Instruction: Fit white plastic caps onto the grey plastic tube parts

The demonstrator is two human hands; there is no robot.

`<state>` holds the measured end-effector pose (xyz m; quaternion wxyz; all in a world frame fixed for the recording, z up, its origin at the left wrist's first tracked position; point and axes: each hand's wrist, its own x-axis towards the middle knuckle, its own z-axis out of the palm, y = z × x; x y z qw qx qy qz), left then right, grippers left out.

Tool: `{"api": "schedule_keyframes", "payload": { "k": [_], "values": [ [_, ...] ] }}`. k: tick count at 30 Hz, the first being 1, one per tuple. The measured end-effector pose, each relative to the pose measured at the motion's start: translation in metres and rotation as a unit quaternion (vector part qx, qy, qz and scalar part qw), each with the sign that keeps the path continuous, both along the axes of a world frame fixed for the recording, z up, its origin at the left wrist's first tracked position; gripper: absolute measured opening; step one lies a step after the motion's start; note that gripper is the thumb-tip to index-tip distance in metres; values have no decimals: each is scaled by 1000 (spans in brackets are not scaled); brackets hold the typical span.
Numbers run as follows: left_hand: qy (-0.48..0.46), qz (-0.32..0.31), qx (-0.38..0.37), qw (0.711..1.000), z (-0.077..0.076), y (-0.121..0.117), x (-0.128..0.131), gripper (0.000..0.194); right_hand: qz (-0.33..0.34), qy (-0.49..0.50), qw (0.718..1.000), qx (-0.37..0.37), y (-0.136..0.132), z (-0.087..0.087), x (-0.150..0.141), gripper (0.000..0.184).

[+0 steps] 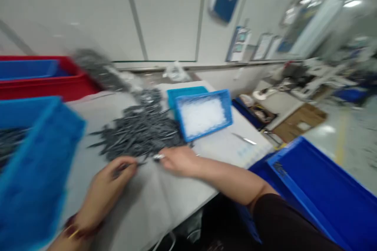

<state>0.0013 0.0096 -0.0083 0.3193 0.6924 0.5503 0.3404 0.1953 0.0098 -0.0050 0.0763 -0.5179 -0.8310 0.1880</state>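
A heap of thin dark grey sticks (141, 131) lies on the grey table (153, 204). My left hand (107, 186) is at the heap's near edge, fingers pinched on one dark grey stick (123, 166). My right hand (179, 159) rests beside it with fingers curled round a small pale piece (158, 157) that is too blurred to name. The whole view is smeared by motion.
A small blue tray of white bits (203, 115) stands behind the heap. A large light-blue bin (35, 164) is at near left, a red bin (50, 82) behind it. Dark blue crates (318, 188) sit at right, below the table edge. Tweezers (244, 138) lie near the tray.
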Motion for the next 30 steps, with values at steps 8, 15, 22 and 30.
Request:
{"api": "schedule_keyframes", "payload": {
  "k": [8, 15, 22, 30],
  "values": [
    [-48, -1, -8, 999, 0, -5, -3, 27, 42, -44, 998, -2, 0, 8, -2, 18],
    [-21, -58, 86, 994, -6, -5, -9, 20, 47, -82, 996, 1, -1, 6, -2, 21],
    [-10, -68, 22, 997, -4, -5, -11, 18, 58, -89, 994, 12, 0, 6, -1, 22],
    [41, -137, 26, 989, -13, -9, -6, 14, 96, -87, 992, 12, -6, 2, -5, 21]
  ]
}}
